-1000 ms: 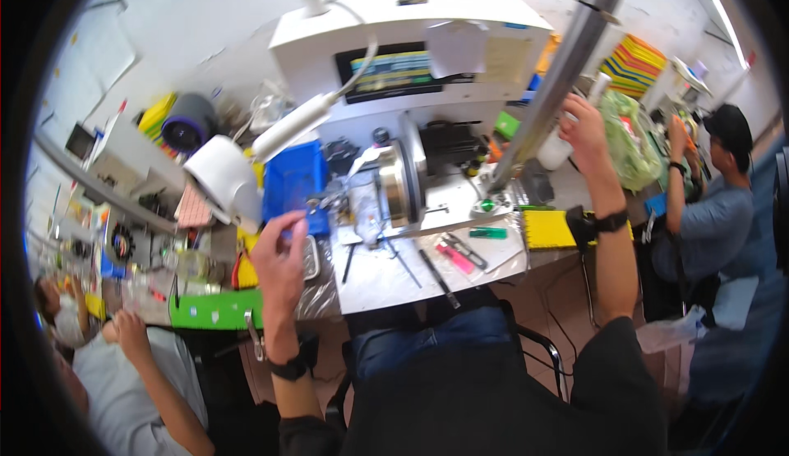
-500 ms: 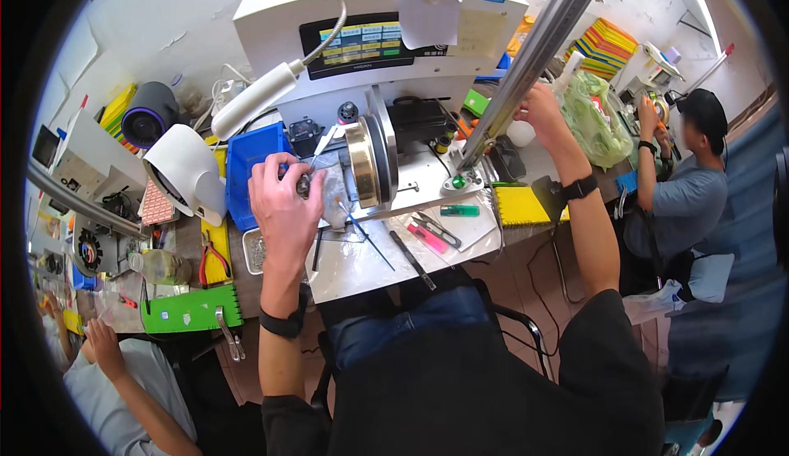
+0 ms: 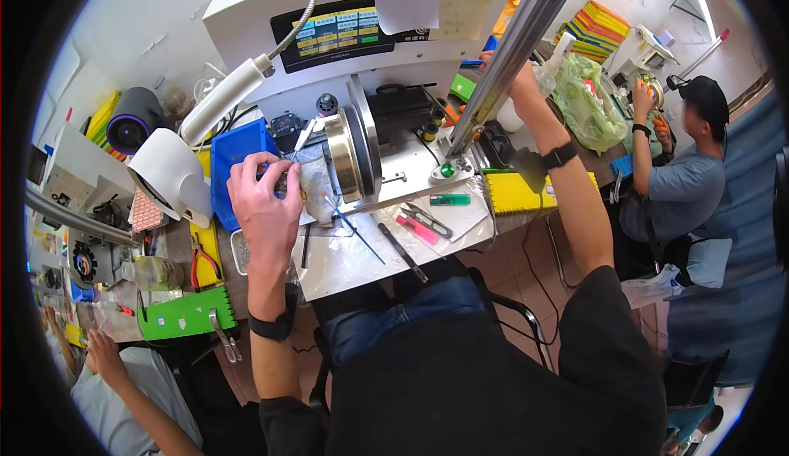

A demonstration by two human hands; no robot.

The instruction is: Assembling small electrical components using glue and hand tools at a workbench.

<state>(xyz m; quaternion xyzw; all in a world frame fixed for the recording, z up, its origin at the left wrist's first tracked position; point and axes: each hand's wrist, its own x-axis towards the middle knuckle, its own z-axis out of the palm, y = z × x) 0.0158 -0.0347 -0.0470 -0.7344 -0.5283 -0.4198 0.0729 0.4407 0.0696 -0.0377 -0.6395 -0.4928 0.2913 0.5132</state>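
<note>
My left hand [image 3: 267, 197] is beside a brass-coloured ring [image 3: 341, 160] on the machine's round spindle [image 3: 367, 140]. Its thumb and fingers are pinched round a small dark piece too hidden to name. A slim white-tipped tool [image 3: 305, 134] rises just past the fingertips; I cannot tell whether they touch it. Under the ring's left side lies a greyish cloth-like sheet [image 3: 316, 181]. My right hand [image 3: 526, 99] reaches past the slanted metal post [image 3: 514, 53], next to a white bottle [image 3: 559, 53]. The post hides its fingers, so what they hold does not show.
Left of the spindle sit a blue bin [image 3: 234, 156] and a white lamp-like device [image 3: 173, 177]. A thin blue brush [image 3: 355, 230], a black pen-like tool [image 3: 403, 252] and a pink cutter [image 3: 417, 229] lie in front. Another person [image 3: 678, 160] works at the right.
My right hand has moved farther forward, and its fingers have gone behind the metal post. My left hand keeps its pinch beside the ring. The whole view has shifted slightly.
</note>
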